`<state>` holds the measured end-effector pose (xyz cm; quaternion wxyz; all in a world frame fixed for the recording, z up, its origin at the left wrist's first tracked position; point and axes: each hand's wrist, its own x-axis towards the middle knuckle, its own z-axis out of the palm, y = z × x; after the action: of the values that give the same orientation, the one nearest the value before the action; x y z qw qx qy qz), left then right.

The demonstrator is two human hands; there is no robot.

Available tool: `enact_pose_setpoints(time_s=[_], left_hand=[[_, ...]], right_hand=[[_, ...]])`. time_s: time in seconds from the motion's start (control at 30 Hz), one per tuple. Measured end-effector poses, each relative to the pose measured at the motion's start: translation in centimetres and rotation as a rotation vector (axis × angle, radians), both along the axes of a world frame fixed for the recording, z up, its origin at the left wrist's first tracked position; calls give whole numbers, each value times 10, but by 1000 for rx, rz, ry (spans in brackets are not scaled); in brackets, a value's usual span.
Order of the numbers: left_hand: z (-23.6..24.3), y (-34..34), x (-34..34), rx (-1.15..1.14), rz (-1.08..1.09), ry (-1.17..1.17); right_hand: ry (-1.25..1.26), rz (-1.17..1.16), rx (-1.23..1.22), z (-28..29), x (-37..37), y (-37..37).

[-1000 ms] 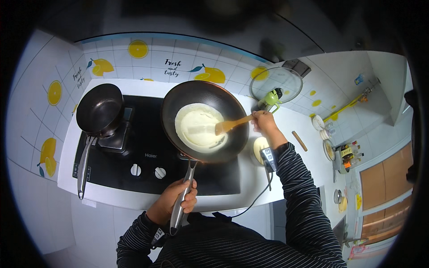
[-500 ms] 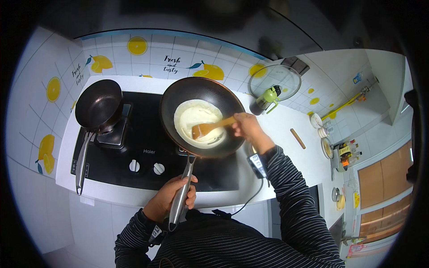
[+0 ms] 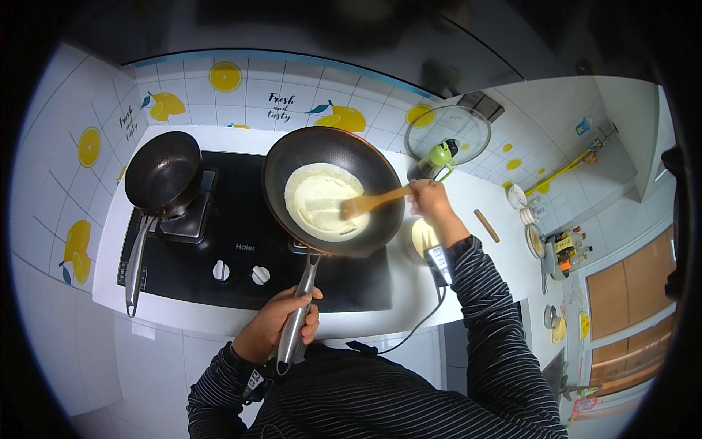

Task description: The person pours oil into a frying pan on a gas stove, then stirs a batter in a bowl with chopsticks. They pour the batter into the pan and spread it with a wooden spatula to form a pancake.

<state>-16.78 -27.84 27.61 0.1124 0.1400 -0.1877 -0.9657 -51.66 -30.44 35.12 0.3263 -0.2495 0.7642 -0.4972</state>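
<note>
My left hand [image 3: 287,322] is wrapped round the metal handle of a large dark frying pan [image 3: 292,148] over the right side of the stove. A pale, creamy round layer of batter [image 3: 311,183] spreads over the pan's bottom, with scrape marks in its middle. In my right hand [image 3: 431,199] is the end of a wooden spatula [image 3: 376,200], fingers closed on it. The spatula's blade is over the right part of the batter, slightly blurred. Beside my right wrist, partly hidden by it, a round container with pale yellow contents [image 3: 423,238] stands on the counter.
A smaller dark pan [image 3: 162,172] sits on the left burner of the black stove [image 3: 241,289]. Behind my right hand stand a green-handled jug [image 3: 439,159] and a glass lid [image 3: 479,132]. A brown stick [image 3: 487,226] lies on the white counter [image 3: 468,201]; bottles [image 3: 570,249] are farther right.
My right hand has moved to the right with the spatula, drawing its blade rightward across the batter. More of the round container now shows. The left hand and frying pan stay about where they were.
</note>
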Motion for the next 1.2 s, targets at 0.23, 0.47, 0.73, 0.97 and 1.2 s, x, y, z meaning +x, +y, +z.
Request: enact_pose_setpoints(time_s=[0.23,0.47,0.73,0.97,1.2], left_hand=[[4,1,0,-9,16,-31],[7,2,-1,-13,34,-59],[13,2,1,-25,41,-111],[20,-5,10,-47,49,-140],[16,-8,13,-64,35,-97]], right_hand=[[-143,180,37,-26,25,-11],[30,13,93,-11,-25,6],[68,56,33,4,-30,-8],[18,153,103,-14,-33,-33],[151,87,116,5,-68,-33]])
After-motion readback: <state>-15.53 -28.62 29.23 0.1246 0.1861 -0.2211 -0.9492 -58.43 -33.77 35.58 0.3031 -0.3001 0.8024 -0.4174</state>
